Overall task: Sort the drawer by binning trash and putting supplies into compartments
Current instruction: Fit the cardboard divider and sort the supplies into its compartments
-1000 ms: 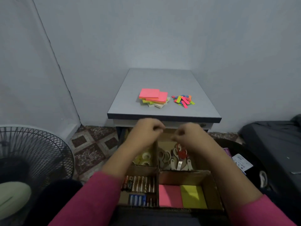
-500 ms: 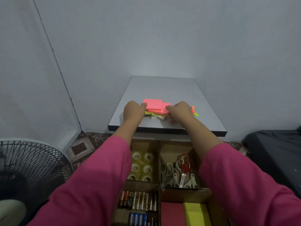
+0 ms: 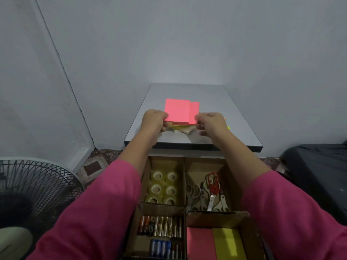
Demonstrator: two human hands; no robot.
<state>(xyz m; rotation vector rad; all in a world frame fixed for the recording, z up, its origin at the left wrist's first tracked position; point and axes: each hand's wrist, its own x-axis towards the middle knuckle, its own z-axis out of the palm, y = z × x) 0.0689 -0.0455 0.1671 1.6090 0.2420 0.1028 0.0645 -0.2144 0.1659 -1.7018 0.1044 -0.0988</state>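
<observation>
Square pink sticky pads (image 3: 178, 110) now tilted up btwn both hands' fingers (image 3: 199, 117).

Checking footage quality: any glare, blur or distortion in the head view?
Head view: dim, with a soft bright patch on the wall above the grey table top; wide-angle bending of the wall corner line; neon pink sticky-note pad nearly blown out; both hands slightly soft.

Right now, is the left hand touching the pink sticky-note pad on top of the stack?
Touching. The head view shows the left hand with its fingers closed over the left edge of the pink sticky-note pad, no gap between them.
</observation>
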